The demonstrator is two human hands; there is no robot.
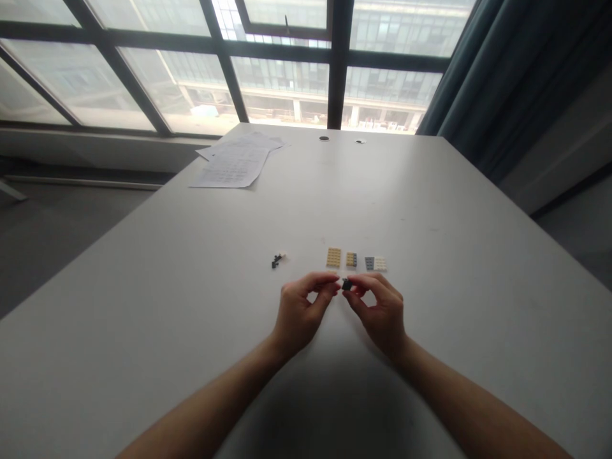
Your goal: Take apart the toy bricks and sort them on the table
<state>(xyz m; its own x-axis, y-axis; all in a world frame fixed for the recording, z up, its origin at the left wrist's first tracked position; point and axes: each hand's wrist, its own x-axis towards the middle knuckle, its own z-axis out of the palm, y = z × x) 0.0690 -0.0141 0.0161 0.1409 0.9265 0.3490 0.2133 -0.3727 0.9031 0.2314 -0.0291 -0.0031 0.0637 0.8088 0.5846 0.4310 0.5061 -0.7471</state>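
A small dark green toy building brick is pinched between the thumb and fingertips of my right hand. My left hand is closed in a pinch just left of that brick; whatever its fingertips hold is too small to make out. Just beyond the hands lie flat studded pieces: a tan plate, a tan and grey piece, a dark grey plate and a white plate. Further left is a small cluster of black and white pieces.
Printed paper sheets overlap near the far left edge of the white table. Two round holes sit at its far end. Beyond stand a large window and, on the right, a dark blue curtain.
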